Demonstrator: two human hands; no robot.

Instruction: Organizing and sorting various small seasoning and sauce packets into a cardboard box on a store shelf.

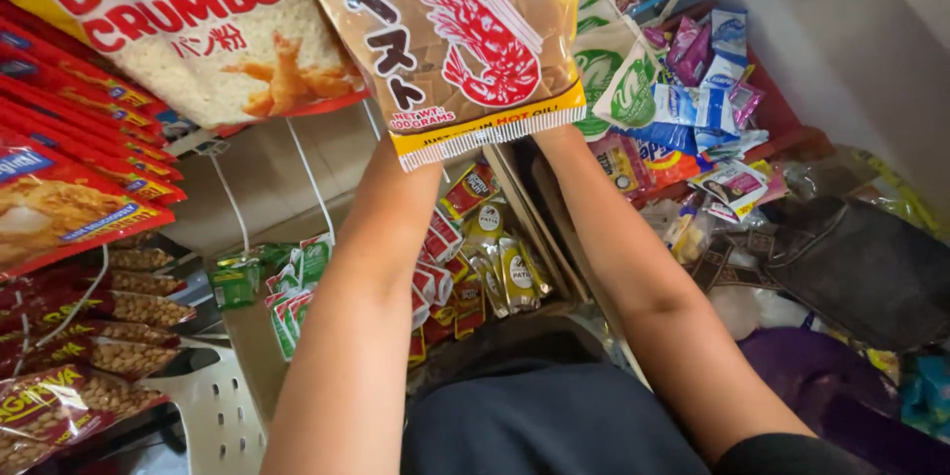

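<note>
Head view: both arms raise a tan prawn-picture packet (460, 35) beside a yellow crumb bag (188, 20).

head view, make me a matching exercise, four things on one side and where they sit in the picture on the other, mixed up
Things:
1. brown prawn cracker bag
2. yellow bread crumb bag
3. packs of nuts
4. loose sachets in the red tray

Places:
A. upper right, beyond the right forearm
B. lower left, hanging in rows
C. top centre, in front of both hands
D. top left, hanging

Pairs: 1-C, 2-D, 3-B, 4-A
</note>
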